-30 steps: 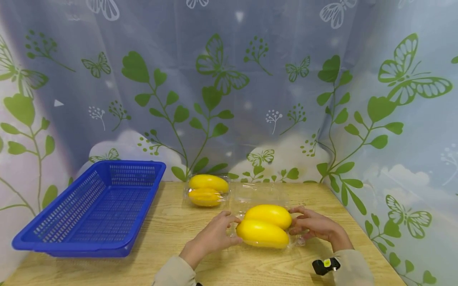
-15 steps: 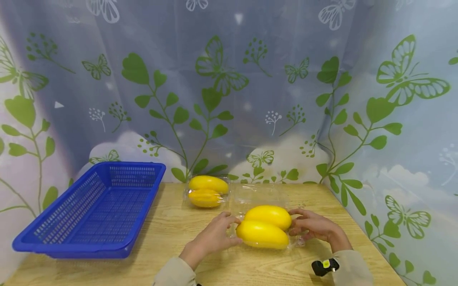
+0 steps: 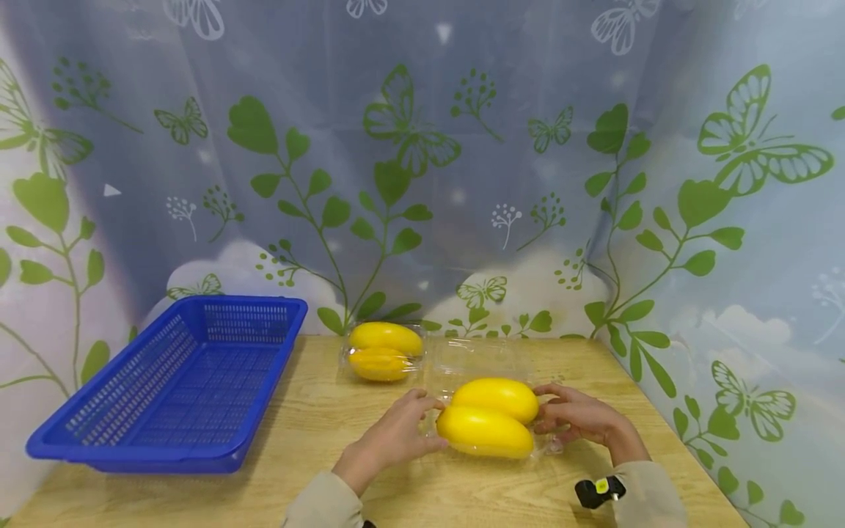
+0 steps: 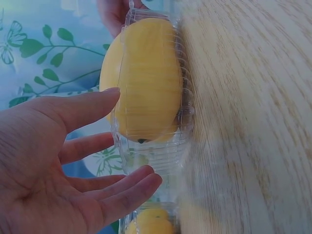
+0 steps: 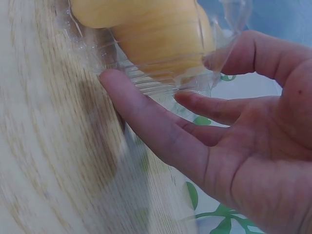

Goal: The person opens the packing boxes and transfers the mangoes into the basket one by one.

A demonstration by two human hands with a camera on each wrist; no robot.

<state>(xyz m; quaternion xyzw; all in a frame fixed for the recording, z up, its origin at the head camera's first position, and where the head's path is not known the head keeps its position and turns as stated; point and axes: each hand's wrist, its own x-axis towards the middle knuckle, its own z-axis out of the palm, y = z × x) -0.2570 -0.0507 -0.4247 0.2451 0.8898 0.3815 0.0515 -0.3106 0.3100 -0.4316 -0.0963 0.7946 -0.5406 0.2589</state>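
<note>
Two large yellow mango-like fruits (image 3: pixel 488 422) lie side by side in a clear plastic clamshell box (image 4: pixel 151 156) on the table. Its transparent lid (image 3: pixel 478 357) is folded back toward the curtain. At the box's left end, my left hand (image 3: pixel 392 433) touches the rim with the thumb and a finger; the other fingers extend loosely beside it. On the opposite end rests my right hand (image 3: pixel 584 418), its fingertips against the plastic wall near the fruit. In the right wrist view, the right fingers (image 5: pixel 161 129) are spread and only slightly bent.
A second clear box (image 3: pixel 420 359) with similar yellow fruits (image 3: pixel 383 341) stands behind, by the curtain. To the left sits a large blue perforated basket (image 3: pixel 240 433). A patterned curtain (image 3: pixel 422 183) borders the wooden table (image 3: pixel 310 418) at the back and sides.
</note>
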